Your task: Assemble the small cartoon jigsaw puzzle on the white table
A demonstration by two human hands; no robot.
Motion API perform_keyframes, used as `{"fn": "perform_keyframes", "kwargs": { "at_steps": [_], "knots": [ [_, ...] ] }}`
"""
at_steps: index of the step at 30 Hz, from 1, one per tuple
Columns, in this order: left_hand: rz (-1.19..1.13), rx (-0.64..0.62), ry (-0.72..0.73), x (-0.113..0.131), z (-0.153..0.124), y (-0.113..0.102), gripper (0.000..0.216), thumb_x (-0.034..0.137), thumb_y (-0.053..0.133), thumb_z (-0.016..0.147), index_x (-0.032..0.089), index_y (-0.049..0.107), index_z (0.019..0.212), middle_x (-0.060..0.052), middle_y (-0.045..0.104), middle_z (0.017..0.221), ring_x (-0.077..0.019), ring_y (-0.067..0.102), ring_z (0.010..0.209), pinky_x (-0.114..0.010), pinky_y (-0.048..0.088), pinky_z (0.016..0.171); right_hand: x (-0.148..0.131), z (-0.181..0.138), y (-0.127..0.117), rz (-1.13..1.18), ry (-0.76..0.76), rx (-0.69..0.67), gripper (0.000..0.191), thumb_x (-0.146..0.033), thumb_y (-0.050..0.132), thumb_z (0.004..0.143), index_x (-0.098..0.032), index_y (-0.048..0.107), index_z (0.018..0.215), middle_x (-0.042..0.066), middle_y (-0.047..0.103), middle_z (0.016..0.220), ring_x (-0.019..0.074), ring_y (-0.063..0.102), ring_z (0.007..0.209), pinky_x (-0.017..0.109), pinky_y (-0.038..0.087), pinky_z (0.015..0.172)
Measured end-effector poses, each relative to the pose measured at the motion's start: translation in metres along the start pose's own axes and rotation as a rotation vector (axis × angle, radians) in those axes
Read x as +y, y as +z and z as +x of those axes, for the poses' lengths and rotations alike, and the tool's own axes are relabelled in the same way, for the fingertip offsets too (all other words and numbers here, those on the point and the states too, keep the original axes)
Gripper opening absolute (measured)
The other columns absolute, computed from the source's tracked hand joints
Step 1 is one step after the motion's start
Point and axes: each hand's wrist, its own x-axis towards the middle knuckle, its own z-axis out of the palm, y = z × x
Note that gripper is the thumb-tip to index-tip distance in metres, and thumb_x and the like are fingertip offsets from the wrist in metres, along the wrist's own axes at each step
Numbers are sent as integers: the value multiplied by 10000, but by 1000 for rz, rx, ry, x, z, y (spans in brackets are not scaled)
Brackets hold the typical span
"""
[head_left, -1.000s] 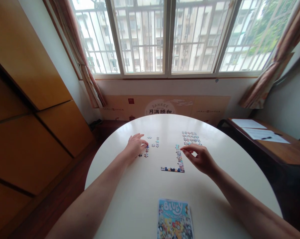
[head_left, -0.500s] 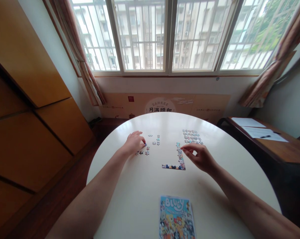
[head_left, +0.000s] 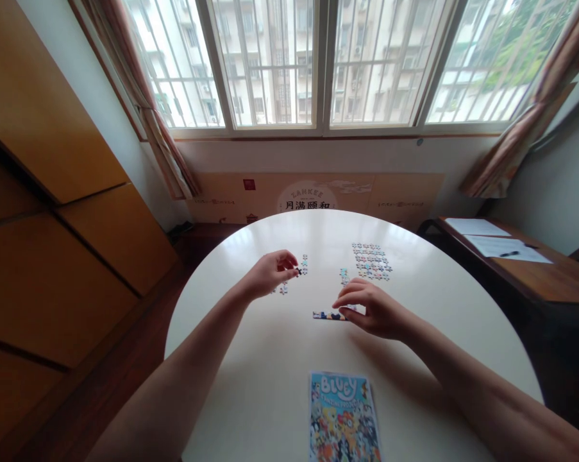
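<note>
Pinched between thumb and fingers of my left hand [head_left: 274,273] is a small dark puzzle piece [head_left: 299,272], held above the round white table. Loose puzzle pieces [head_left: 283,289] lie under and beside this hand, and a short column of others [head_left: 304,262] sits just past its fingertips. My right hand [head_left: 369,305] hovers over the corner of a joined L-shaped puzzle strip [head_left: 325,316], hiding much of its upright side. The strip's top end [head_left: 344,276] shows beyond the knuckles. Thumb and fingers of this hand are apart, with nothing visible in them.
Rows of loose puzzle pieces [head_left: 372,260] lie at the far right of the white table [head_left: 270,385]. A colourful Bluey picture sheet [head_left: 343,417] lies near me. To the right, a brown wooden table [head_left: 524,276] carries papers [head_left: 505,247] and dark pens.
My left hand has moved right, and a dark piece now shows in its pinch. My right hand has come left and nearer, from the strip's upright side to its corner. The view has tilted slightly.
</note>
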Motion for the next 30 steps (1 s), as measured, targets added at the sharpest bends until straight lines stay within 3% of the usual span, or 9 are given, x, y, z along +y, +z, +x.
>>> {"fn": "perform_keyframes", "kwargs": {
  "at_steps": [3,6,11,17,23,30],
  "knots": [
    [-55,-72,-14,13,-3,19,335,319,654,836,186,707,1139,-52,718,869,-165,645,783,-266,515,662,-4,1,4,-28,-26,-47,182,-180,635,903,-273,774,976,43,763,913,203,675,853,393,529,814],
    [-82,-146,-60,17,-4,33,209,281,681,800,177,759,963,-58,739,843,-167,655,769,-269,526,658,-6,0,7,-51,-36,-85,200,-188,636,904,-284,769,1018,37,764,940,204,672,874,407,517,841],
    [-174,-244,-188,13,-3,47,158,288,757,730,163,723,820,-48,736,746,-142,614,611,-232,470,483,-7,-2,8,-46,-12,-132,250,-198,653,897,-312,751,1097,33,754,1011,216,660,952,431,506,896],
    [-58,-237,-225,15,-6,53,137,295,748,744,173,719,800,-55,757,777,-168,654,620,-253,477,470,-10,-1,4,-38,9,-212,188,-212,621,927,-295,758,1025,34,739,1052,216,639,979,427,507,910],
    [117,-186,-147,16,-7,56,108,290,763,731,190,727,754,-45,766,790,-195,694,747,-299,511,670,-10,-1,3,-28,4,-222,228,-154,640,888,-297,753,1023,18,737,1049,206,637,972,410,509,910],
    [153,-199,-192,18,-8,60,106,284,731,719,184,728,755,-41,759,776,-194,675,723,-299,479,656,-8,-4,4,-28,-8,-223,235,-160,632,896,-283,752,1055,29,739,1062,206,631,976,408,498,922]
  ]
}}
